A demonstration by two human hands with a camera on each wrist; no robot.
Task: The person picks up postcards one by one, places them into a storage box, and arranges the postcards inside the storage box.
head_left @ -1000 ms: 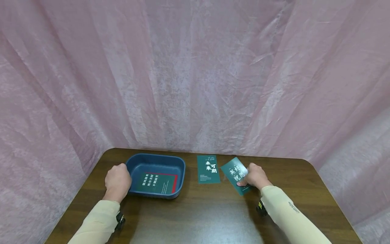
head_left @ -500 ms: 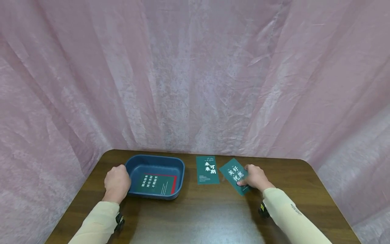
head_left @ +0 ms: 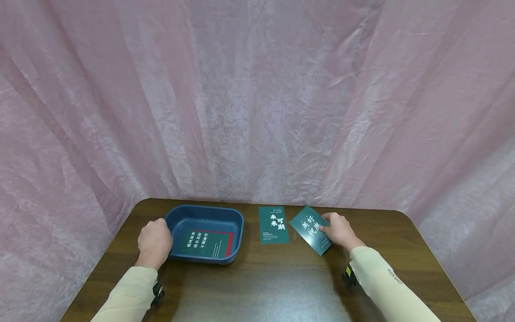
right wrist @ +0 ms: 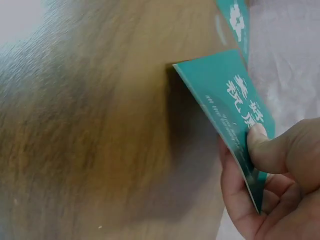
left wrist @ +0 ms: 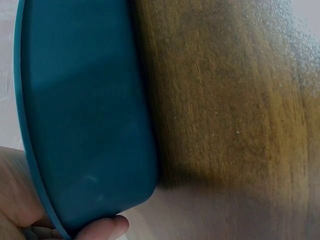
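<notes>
My left hand [head_left: 155, 241] grips the left rim of a blue rectangular tray [left wrist: 90, 130], its thumb on the outer wall in the left wrist view. Inside the tray lies a green card [head_left: 209, 243] with white characters and a red border strip. At the right, my right hand [head_left: 341, 230] pinches another green card [right wrist: 225, 100] by its right edge, thumb on the printed face and fingers beneath. That card is tilted, casting a shadow on the wood in the right wrist view. Between tray and held card, a third green card [head_left: 274, 225] lies flat on the table.
The brown wooden table [head_left: 257, 286] has rounded far corners. Pink velvet curtain [head_left: 257, 98] hangs right behind its far edge and along both sides. A dark band with a device sits at each wrist.
My right hand has shifted its grip from the card's lower right corner to its right edge, and the card is now lifted and tilted. The left hand and tray stay in place.
</notes>
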